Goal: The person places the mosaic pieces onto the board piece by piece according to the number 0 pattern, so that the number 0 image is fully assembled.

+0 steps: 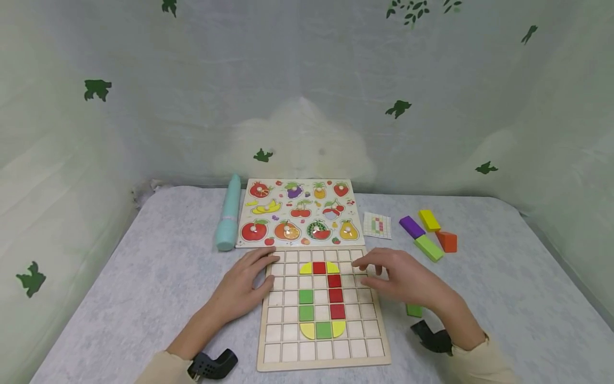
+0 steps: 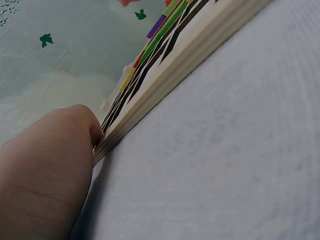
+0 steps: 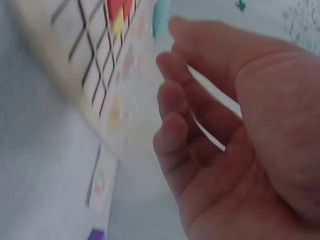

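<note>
A wooden grid board (image 1: 283,330) lies in front of me, with red, green and yellow tiles (image 1: 336,295) set in its middle squares. My left hand (image 1: 249,280) rests flat on the board's upper left edge. In the left wrist view the left hand (image 2: 50,165) touches the board's side (image 2: 190,55). My right hand (image 1: 388,274) hovers over the board's upper right corner with fingers spread and holds nothing. In the right wrist view, the right hand's fingers (image 3: 175,135) are loosely bent and empty beside the board (image 3: 80,55).
A fruit peg puzzle (image 1: 299,213) lies behind the board, with a teal cylinder (image 1: 228,213) to its left. On the right are a small pattern card (image 1: 377,225) and purple (image 1: 411,226), yellow (image 1: 429,220), orange (image 1: 447,241) and green (image 1: 428,248) blocks. A green tile (image 1: 414,310) lies by my right wrist.
</note>
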`<state>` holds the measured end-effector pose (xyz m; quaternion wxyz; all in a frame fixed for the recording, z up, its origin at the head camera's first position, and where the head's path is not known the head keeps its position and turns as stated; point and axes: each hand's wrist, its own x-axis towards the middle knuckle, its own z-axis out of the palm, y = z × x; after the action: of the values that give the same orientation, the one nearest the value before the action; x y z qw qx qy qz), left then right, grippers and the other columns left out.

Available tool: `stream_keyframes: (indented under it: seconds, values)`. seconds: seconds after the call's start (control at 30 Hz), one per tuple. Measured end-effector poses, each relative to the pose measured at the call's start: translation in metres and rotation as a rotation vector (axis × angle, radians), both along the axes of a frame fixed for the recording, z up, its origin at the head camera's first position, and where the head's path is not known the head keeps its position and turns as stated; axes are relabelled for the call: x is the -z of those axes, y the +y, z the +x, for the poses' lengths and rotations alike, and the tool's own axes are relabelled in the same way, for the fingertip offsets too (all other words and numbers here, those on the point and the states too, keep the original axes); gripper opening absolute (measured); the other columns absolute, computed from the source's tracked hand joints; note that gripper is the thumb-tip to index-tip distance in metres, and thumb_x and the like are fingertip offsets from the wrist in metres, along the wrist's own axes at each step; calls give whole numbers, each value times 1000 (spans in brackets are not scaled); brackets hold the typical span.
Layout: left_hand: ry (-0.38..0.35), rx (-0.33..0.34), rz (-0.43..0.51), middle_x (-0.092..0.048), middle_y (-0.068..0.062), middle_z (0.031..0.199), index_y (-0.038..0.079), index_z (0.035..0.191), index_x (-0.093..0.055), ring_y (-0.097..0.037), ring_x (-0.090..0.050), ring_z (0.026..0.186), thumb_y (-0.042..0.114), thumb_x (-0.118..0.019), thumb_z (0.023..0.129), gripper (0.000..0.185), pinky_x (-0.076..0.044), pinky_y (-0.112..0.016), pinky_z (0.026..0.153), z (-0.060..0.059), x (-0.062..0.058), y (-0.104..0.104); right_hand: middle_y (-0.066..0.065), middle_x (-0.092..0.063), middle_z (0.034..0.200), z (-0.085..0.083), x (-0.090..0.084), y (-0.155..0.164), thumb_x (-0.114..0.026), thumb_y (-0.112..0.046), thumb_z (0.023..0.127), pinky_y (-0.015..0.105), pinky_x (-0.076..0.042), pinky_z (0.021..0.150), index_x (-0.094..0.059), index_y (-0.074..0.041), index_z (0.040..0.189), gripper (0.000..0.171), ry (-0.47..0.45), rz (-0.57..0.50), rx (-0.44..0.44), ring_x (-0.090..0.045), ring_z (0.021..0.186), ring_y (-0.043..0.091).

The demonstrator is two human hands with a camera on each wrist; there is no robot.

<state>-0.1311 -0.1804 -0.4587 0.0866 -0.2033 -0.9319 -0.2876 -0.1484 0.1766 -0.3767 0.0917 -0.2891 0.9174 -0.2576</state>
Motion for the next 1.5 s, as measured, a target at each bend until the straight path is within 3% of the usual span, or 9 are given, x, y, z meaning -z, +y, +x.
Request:
stream_keyframes:
  seconds: [0.23, 0.4, 0.93, 1.17, 1.5]
  values:
    - [-11, 0, 0, -53, -6, 152, 10, 136, -65, -27, -47, 143, 20, -70, 95, 43, -44, -52, 114, 1, 2, 1, -8, -73, 111, -6, 2, 29, -79, -24, 91, 22, -53, 69, -74, -17, 123, 33, 2, -13, 15, -58, 86, 7]
    - [-14, 0, -6, -54, -6, 152, 10, 135, -66, -27, -47, 143, 20, -71, 95, 42, -44, -51, 114, 2, 3, 2, -8, -72, 112, -2, 9, 47, -79, -29, 92, 21, -52, 69, -73, -19, 121, 31, -76, -7, 7, -57, 88, 7]
    - [-8, -5, -17, -54, -7, 151, 10, 135, -66, -28, -47, 143, 20, -70, 95, 42, -44, -51, 115, 2, -2, 2, -13, -68, 106, 18, 31, 100, -82, -42, 86, 21, -48, 66, -72, -27, 117, 36, -188, -39, 25, -54, 87, 6]
    - [-16, -10, -16, -54, -7, 152, 10, 135, -66, -28, -47, 143, 20, -70, 95, 42, -44, -51, 115, 2, -3, 2, -14, -66, 101, 17, 40, 103, -81, -40, 88, 21, -49, 68, -72, -25, 117, 33, -168, -56, -18, -55, 84, 4]
    - [-18, -14, -17, -54, -7, 152, 11, 135, -66, -27, -47, 143, 21, -70, 95, 42, -44, -51, 115, 2, -2, 1, -18, -65, 99, 4, 29, 70, -83, -31, 87, 21, -51, 73, -73, -28, 113, 28, -98, 27, 48, -55, 88, 5]
